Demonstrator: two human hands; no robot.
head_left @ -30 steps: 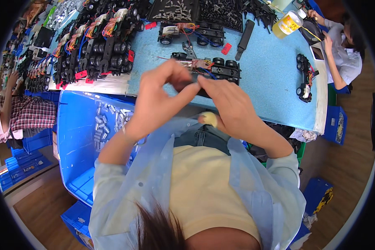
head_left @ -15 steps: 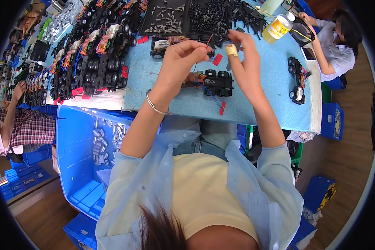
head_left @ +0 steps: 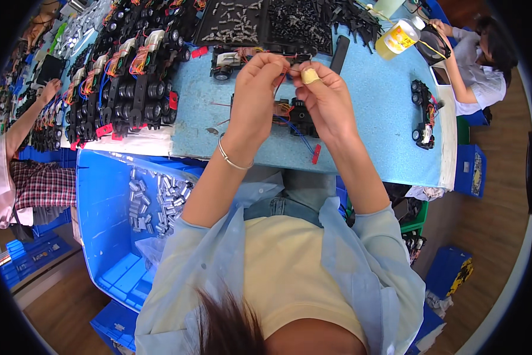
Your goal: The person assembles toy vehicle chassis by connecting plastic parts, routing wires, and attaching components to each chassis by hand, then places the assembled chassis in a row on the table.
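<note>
Right hand (head_left: 331, 105) has closed in beside the left hand (head_left: 255, 94) in the head view. The left pinches a red wire (head_left: 279, 83) above the wheeled chassis (head_left: 303, 118) on the table (head_left: 378, 118); the right's grip I cannot tell. Pinching near the wire's end should steady it.

The left hand (head_left: 259, 92) and right hand (head_left: 328, 103) partly hide the wired chassis (head_left: 302, 120).

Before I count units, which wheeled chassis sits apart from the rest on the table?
The chassis alone near the right edge of the table, right of the right hand; the others are in the left cluster or the middle pair.
</note>
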